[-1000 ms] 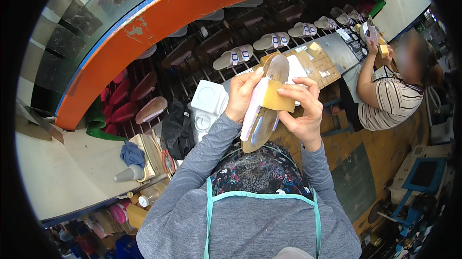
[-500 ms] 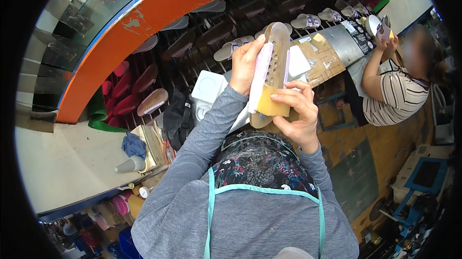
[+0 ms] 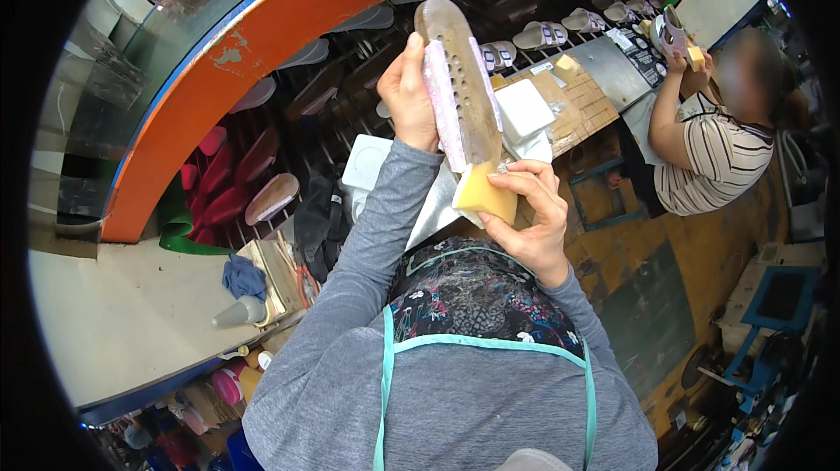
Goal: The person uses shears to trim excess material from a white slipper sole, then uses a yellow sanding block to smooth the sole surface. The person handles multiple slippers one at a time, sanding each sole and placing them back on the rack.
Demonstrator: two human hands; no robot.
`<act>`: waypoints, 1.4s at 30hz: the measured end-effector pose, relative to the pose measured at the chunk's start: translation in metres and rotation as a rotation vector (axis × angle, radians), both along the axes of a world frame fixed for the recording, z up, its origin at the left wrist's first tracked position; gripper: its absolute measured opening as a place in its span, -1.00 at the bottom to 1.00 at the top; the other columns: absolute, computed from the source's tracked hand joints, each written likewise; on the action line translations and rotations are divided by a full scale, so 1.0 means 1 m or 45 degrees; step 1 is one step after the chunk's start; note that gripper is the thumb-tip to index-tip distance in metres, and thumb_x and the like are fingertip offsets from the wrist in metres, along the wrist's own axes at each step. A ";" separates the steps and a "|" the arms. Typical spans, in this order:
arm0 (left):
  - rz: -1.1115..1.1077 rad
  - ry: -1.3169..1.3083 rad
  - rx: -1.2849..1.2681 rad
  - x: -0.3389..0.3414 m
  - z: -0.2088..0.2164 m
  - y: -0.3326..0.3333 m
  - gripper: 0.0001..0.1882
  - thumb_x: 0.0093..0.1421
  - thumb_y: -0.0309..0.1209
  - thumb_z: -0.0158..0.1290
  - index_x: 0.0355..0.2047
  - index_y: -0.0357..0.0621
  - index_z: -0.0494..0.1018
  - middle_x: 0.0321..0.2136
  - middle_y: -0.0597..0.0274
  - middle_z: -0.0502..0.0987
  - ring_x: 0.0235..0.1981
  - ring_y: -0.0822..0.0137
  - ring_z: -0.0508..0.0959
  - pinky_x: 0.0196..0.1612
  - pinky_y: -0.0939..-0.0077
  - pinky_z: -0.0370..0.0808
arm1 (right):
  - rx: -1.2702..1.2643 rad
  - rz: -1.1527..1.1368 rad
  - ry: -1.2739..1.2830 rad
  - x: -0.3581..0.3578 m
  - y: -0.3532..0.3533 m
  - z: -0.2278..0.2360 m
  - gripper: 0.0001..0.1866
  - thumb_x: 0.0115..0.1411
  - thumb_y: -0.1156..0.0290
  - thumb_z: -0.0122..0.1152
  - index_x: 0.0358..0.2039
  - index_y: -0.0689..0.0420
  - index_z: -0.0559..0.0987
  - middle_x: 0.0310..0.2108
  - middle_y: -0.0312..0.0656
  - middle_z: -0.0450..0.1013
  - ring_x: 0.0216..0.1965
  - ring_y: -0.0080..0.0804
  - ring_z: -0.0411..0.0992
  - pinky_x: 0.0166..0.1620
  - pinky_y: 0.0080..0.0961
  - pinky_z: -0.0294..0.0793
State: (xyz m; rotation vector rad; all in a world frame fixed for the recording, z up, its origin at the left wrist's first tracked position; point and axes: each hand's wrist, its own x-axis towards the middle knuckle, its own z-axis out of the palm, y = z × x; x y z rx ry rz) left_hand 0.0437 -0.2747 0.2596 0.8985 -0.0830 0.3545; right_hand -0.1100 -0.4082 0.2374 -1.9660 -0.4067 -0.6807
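My left hand [image 3: 409, 99] is closed around the left side of a brown, worn shoe last [image 3: 464, 77] with a row of holes in its underside. A pale lilac shoe upper [image 3: 444, 112] wraps the last, its edges showing along both sides. Between the fingers and thumb of my right hand [image 3: 541, 222] is a yellow sponge [image 3: 486, 194], pressed against the near end of the last. Part of that end is hidden behind the sponge.
Beyond my hands runs a dark rack with lasts and lilac sandals [image 3: 535, 34], under an orange frame [image 3: 210, 64]. White containers [image 3: 523, 111] stand by a cardboard-topped bench [image 3: 591, 112]. A co-worker [image 3: 713, 156] at right holds a sandal and a sponge. A blue cloth [image 3: 244, 277] lies left.
The last has moved up and left, its far end now tilting left. The sponge has slid toward its near end. At right, the co-worker's hands have shifted left.
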 end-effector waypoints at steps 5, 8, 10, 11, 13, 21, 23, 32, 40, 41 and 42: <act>0.196 -0.217 -0.009 -0.009 0.002 0.010 -0.61 0.36 -0.21 0.02 -0.53 -0.20 0.56 -0.64 0.50 0.46 -0.64 0.68 0.32 -0.57 0.70 0.23 | 0.001 0.020 0.018 0.000 0.002 0.000 -0.56 -0.22 0.44 0.46 -0.21 0.09 0.64 -0.23 -0.28 0.57 -0.06 -0.24 0.42 0.04 -0.35 0.27; 0.120 -0.156 -0.074 -0.009 0.002 0.019 -0.61 0.36 -0.20 0.02 -0.52 -0.20 0.57 -0.63 0.49 0.47 -0.63 0.67 0.34 -0.56 0.72 0.24 | 0.261 0.077 -0.081 0.007 0.005 0.002 -0.55 -0.22 0.46 0.46 -0.21 0.12 0.64 -0.20 -0.23 0.56 -0.05 -0.20 0.42 0.04 -0.32 0.32; 0.066 -0.049 -0.065 -0.009 0.000 0.024 -0.62 0.35 -0.19 0.02 -0.50 -0.18 0.57 -0.60 0.47 0.50 -0.61 0.67 0.36 -0.53 0.72 0.27 | 0.165 0.029 -0.099 0.015 0.009 0.003 -0.58 -0.19 0.50 0.42 -0.20 0.13 0.64 -0.20 -0.19 0.55 -0.07 -0.21 0.45 0.03 -0.31 0.35; 0.059 -0.018 -0.060 -0.010 -0.002 0.024 -0.62 0.35 -0.18 0.02 -0.49 -0.17 0.57 -0.59 0.47 0.50 -0.60 0.67 0.37 -0.52 0.72 0.28 | 0.105 0.035 -0.123 0.019 0.010 0.004 -0.58 -0.18 0.51 0.41 -0.20 0.12 0.65 -0.20 -0.19 0.55 -0.08 -0.21 0.46 0.03 -0.31 0.35; -0.013 0.103 0.037 -0.010 -0.006 0.034 -0.63 0.35 -0.12 -0.01 -0.24 -0.20 0.56 -0.39 0.27 0.61 -0.44 0.49 0.57 -0.36 0.61 0.51 | -0.021 0.065 -0.082 0.022 0.013 0.003 -0.58 -0.19 0.53 0.37 -0.20 0.06 0.67 -0.22 -0.21 0.55 -0.13 -0.26 0.48 0.00 -0.34 0.33; -0.165 0.257 -0.210 -0.006 -0.025 0.094 -0.57 0.34 -0.05 -0.03 -0.16 -0.22 0.53 -0.34 0.23 0.62 -0.39 0.44 0.61 -0.29 0.53 0.57 | -0.134 0.088 -0.171 0.018 0.012 -0.002 -0.56 -0.26 0.54 0.30 -0.24 0.03 0.67 -0.21 -0.24 0.55 -0.18 -0.30 0.48 -0.08 -0.38 0.29; -0.214 0.255 -0.146 -0.013 -0.032 0.093 -0.56 0.34 -0.05 -0.04 -0.15 -0.22 0.52 -0.33 0.24 0.61 -0.40 0.43 0.60 -0.30 0.54 0.56 | 0.001 0.082 -0.142 0.026 0.020 0.000 -0.58 -0.24 0.53 0.32 -0.23 0.07 0.65 -0.21 -0.22 0.55 -0.19 -0.30 0.48 -0.09 -0.38 0.29; -0.380 0.180 -0.345 -0.013 -0.044 0.119 -0.46 0.36 0.05 -0.16 0.04 -0.15 0.42 -0.15 0.21 0.59 -0.19 0.31 0.62 -0.10 0.43 0.58 | -0.255 0.226 -0.216 0.020 0.038 -0.006 -0.60 -0.30 0.47 0.34 -0.30 0.05 0.65 -0.23 -0.24 0.53 -0.22 -0.30 0.46 -0.14 -0.37 0.26; -0.210 0.035 -0.365 -0.026 -0.040 0.104 -0.47 0.37 0.02 -0.18 0.07 -0.14 0.39 -0.10 0.22 0.56 -0.15 0.33 0.59 -0.06 0.41 0.55 | -0.061 0.065 -0.301 -0.001 0.057 -0.022 -0.51 -0.33 0.43 0.54 -0.26 0.01 0.62 -0.29 -0.25 0.49 -0.30 -0.31 0.46 -0.19 -0.34 0.38; -0.222 0.038 -0.384 -0.032 -0.038 0.100 -0.48 0.37 0.02 -0.18 0.07 -0.14 0.39 -0.09 0.22 0.56 -0.14 0.33 0.58 -0.06 0.41 0.54 | -0.030 -0.023 -0.313 0.000 0.058 -0.023 -0.52 -0.31 0.44 0.55 -0.28 0.03 0.60 -0.32 -0.25 0.48 -0.32 -0.30 0.44 -0.22 -0.36 0.38; -0.257 -0.014 -0.396 -0.036 -0.036 0.097 -0.49 0.37 0.01 -0.18 0.07 -0.13 0.39 -0.09 0.22 0.56 -0.14 0.32 0.58 -0.06 0.41 0.54 | -0.007 -0.107 -0.296 0.001 0.059 -0.025 -0.53 -0.30 0.46 0.56 -0.29 0.04 0.59 -0.34 -0.24 0.46 -0.35 -0.30 0.43 -0.25 -0.38 0.39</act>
